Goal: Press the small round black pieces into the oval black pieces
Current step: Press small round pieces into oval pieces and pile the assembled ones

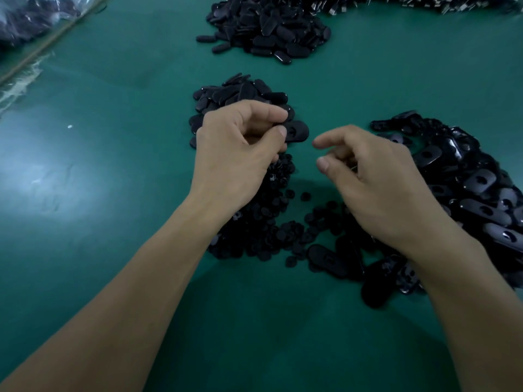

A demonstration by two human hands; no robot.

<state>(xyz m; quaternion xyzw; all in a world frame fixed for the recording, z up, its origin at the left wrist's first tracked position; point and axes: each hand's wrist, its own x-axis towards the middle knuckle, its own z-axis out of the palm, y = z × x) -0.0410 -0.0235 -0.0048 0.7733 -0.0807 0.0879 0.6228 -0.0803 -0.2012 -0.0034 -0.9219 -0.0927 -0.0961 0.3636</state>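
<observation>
The left forearm and right forearm, both bare, reach in from the near edge and converge toward the middle. The left grip is curled, its thumb and forefinger pinching one end of an oval piece (the other fingers fold under the palm). The right grip hangs near it, not touching. Its back is up, the forefinger stretched leftward, the thumb below, and the fingers loosely bent.

Plain teal-green table bearing one white speck. Glossy black oval pieces with pale highlights; duller, matt black small round pieces. Clear plastic bag over dark purplish contents.
</observation>
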